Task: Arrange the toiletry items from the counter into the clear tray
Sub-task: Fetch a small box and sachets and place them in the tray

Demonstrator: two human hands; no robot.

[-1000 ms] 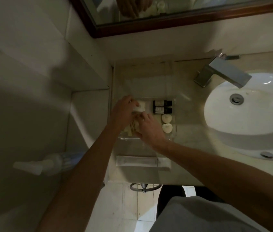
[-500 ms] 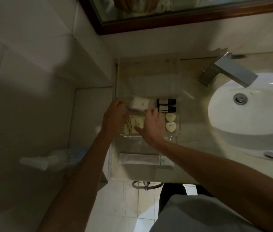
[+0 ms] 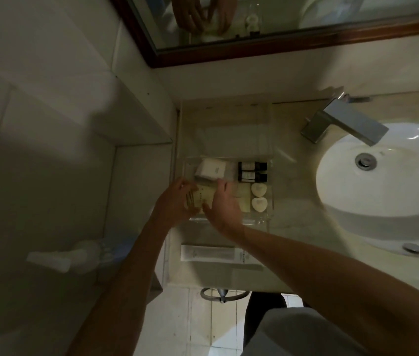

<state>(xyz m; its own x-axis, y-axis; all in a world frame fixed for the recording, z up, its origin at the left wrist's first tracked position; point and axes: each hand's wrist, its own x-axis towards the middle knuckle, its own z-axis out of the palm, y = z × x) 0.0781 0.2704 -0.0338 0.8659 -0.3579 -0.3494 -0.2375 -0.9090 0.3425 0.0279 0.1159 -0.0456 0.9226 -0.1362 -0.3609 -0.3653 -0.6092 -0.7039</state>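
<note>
A second ago the left hand covered the white box at the clear tray's back left corner; it has since slid to the tray's front left, so the box lies placed and uncovered. Both hands now bracket a cream packet inside the tray, the right hand with fingers nearly straight, the left loosely curved against it; whether either truly grips it I cannot tell. A long white sachet waits near the counter's front edge.

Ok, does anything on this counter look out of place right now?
One long white sachet lies on the beige counter outside the clear plastic tray, near the front edge. Nothing spilled.
</note>
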